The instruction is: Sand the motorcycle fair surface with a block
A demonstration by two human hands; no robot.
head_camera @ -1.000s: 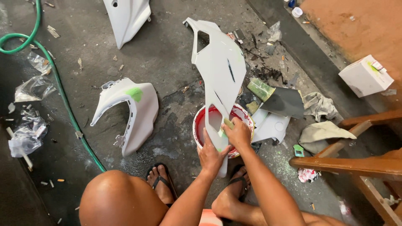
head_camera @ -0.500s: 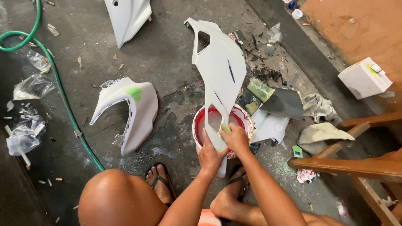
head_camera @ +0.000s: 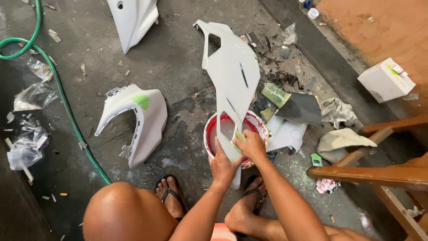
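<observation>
Resting across a red bucket point(head_camera: 213, 129), a long white fairing panel point(head_camera: 232, 76) is held by both hands near its narrow lower end. The panel runs from about 11 o'clock of the bucket, far up the floor, down to 6 o'clock, where its tip ends between the two feet in black sandals point(head_camera: 169, 196). The left hand point(head_camera: 223, 165) is placed at 6 o'clock of the bucket, with the fingers spread a little and laid flat against the left edge of the panel strip. The right hand point(head_camera: 250, 145) is closed with the fingers together on a small yellow-green pad point(head_camera: 240, 136), which is pressed onto the panel surface just above the bucket's rim; the two hands are almost touching.

At 9 o'clock of the bucket, well apart from it, a second white fairing piece point(head_camera: 145, 122) with a green patch is lying on the dark concrete floor point(head_camera: 178, 53). A third white part point(head_camera: 133, 18) is seen at 11 o'clock, near the top edge. A green hose point(head_camera: 67, 107) is curved along the left side, beside some crumpled clear plastic bags point(head_camera: 31, 96). At 2 o'clock of the bucket, dark sanding sheets point(head_camera: 303, 107) and grey rags point(head_camera: 339, 140) are lying, and a white box point(head_camera: 385, 80) is placed further right. A wooden frame point(head_camera: 379, 172) is seen at 4 o'clock.
</observation>
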